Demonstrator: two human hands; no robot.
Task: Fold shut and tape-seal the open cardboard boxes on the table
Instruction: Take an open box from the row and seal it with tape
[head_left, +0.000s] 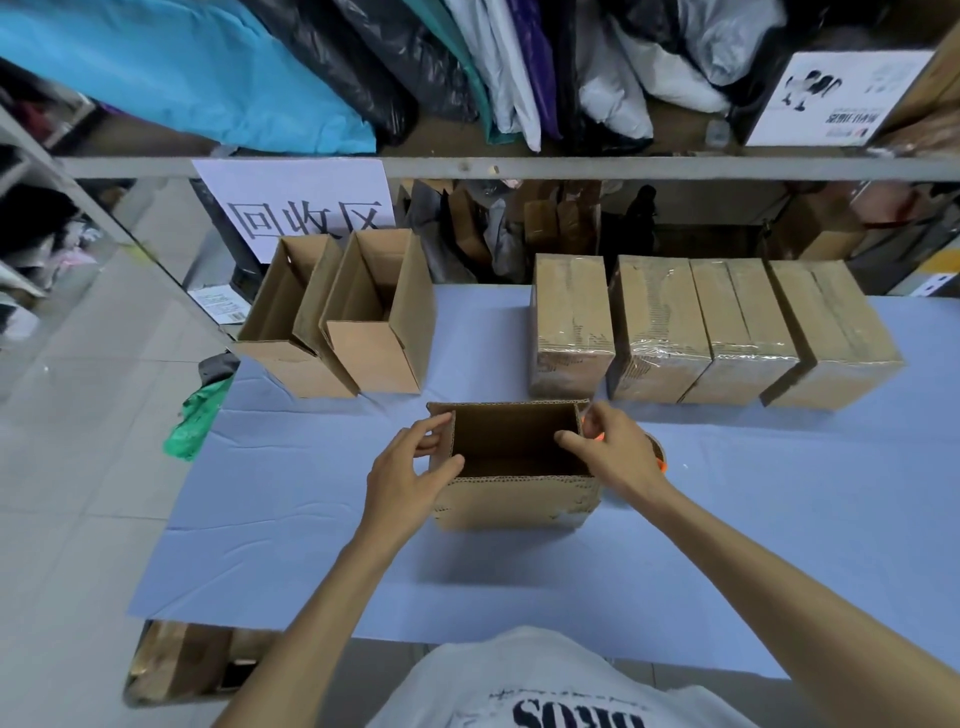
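Observation:
An open cardboard box (519, 501) stands in the middle of the blue table (311, 519), its flaps upright. My left hand (410, 475) grips the box's left end flap, thumb inside and fingers outside. My right hand (615, 449) holds the right end flap, thumb inside the box. Behind my right hand, an orange tape dispenser (658, 456) lies mostly hidden. Two more open boxes (291, 322) (379, 322) stand at the back left. Several tape-sealed boxes (571, 322) line the back right.
A grey shelf rail (571, 167) crosses above the table's far edge, with a paper sign (306, 208) hanging from it. Bags and parcels fill the shelf above. A green bag (195, 415) hangs off the table's left edge. Tiled floor lies to the left.

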